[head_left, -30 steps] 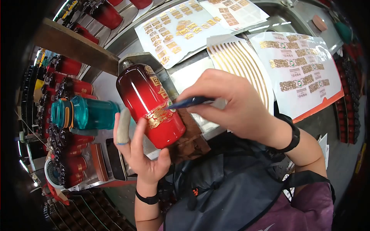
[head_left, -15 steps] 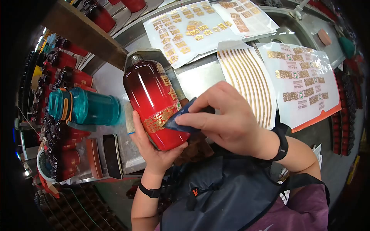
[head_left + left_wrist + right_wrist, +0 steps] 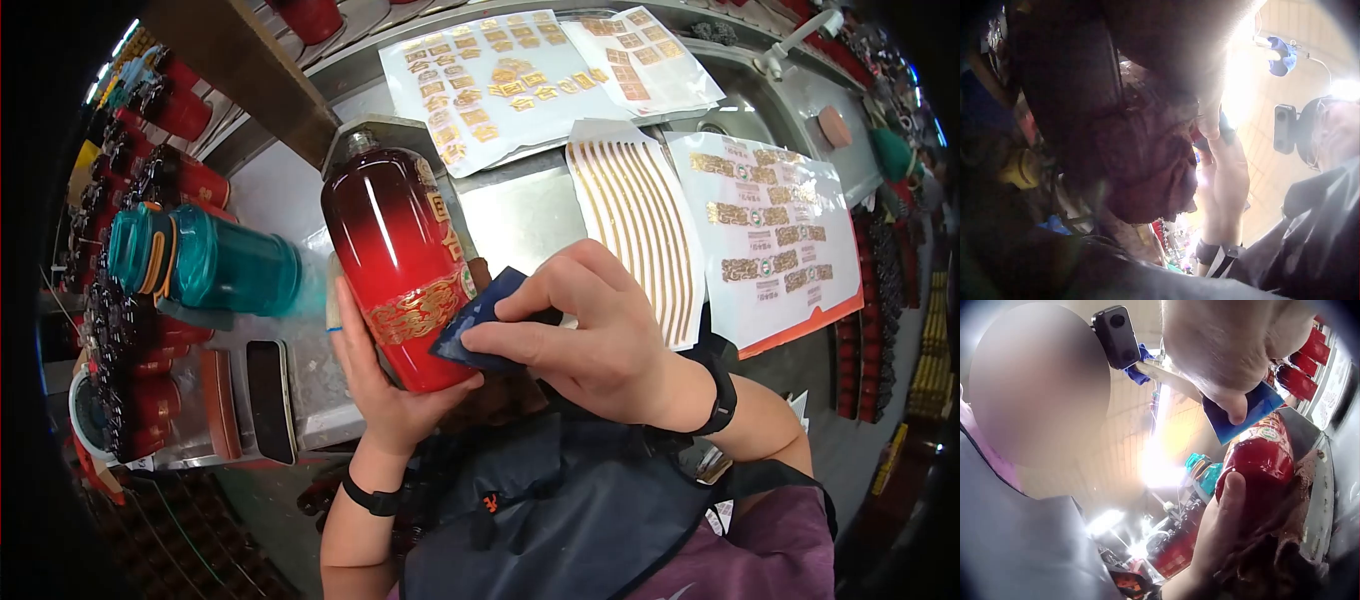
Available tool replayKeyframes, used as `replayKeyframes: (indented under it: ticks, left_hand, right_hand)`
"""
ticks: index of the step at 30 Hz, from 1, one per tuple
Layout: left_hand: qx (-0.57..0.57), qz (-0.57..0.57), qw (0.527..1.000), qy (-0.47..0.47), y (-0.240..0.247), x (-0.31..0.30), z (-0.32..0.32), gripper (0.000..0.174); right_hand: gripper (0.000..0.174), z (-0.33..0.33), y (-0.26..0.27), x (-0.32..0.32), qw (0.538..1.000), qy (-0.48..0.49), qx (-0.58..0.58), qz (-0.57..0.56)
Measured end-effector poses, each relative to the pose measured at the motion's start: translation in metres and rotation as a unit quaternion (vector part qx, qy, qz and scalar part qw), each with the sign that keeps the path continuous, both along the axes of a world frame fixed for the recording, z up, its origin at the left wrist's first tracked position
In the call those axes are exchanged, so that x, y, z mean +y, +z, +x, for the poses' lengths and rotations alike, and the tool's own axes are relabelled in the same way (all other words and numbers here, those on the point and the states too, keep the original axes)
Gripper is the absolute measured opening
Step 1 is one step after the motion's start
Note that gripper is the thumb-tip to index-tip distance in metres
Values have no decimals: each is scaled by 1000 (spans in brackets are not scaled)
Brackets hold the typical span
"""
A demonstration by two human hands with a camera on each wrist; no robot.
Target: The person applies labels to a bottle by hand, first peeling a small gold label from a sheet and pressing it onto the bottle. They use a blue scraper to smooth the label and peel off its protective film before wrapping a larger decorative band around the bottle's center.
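A glossy red bottle (image 3: 385, 235), dark toward its neck, lies tilted on a holder with its neck pointing away. Gold characters and a gold patterned band (image 3: 415, 312) decorate its side. My left hand (image 3: 385, 400) grips it near the base, fingers along the left side and thumb at the bottom. One left finger wears a pale cover, partly hidden behind the bottle. Between thumb and fingers my right hand (image 3: 600, 345) pinches a flat dark-blue scraper (image 3: 490, 320), whose edge lies at the right end of the gold band. In the right wrist view the scraper (image 3: 1244, 412) overlaps the bottle.
Left of the bottle are a teal water bottle (image 3: 235, 262), a phone (image 3: 270, 400) and a brown case (image 3: 219, 402). Sheets of gold decals (image 3: 490, 85) and gold strips (image 3: 640, 230) lie beyond and to the right. Brown cloth (image 3: 1266, 562) sits under the bottle.
My left hand has moved from beside the bottle to grip its base. The scraper has turned from edge-on to show its flat face and shifted slightly down toward the base.
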State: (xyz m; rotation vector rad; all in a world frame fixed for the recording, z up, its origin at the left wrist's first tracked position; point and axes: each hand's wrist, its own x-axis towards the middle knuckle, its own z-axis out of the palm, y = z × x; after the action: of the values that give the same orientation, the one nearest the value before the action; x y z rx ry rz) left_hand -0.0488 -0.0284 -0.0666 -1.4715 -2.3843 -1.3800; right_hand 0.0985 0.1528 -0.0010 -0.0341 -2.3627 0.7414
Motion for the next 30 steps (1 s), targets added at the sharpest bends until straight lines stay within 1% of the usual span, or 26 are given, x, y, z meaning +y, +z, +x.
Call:
replayKeyframes:
  ticks: [1,4,7,11,14,17,22,30]
  left_hand:
    - [-4,6,1000,-4,-1,0,0,144]
    - [7,3,1000,2,3,2,1,143]
    - [-11,2,1000,7,2,0,1,142]
    - [-20,9,1000,14,3,0,1,141]
    - [-7,14,1000,5,4,3,0,141]
    - [-10,13,1000,-3,4,1,-1,141]
    - [-18,17,1000,-12,1,1,-3,142]
    - [-30,18,999,-10,-1,1,-2,142]
  right_hand:
    - [36,1,1,0,1000,4,-7,8]
    - [37,-1,4,3,1000,-1,0,22]
    - [39,-5,8,4,999,-14,7,43]
    - [40,-4,10,-2,999,4,-14,37]
    - [40,-2,14,3,999,25,-33,34]
    - [40,-5,14,3,999,16,-22,37]
    - [41,-9,12,-4,997,-5,3,78]
    - [42,-5,13,-4,997,7,-17,74]
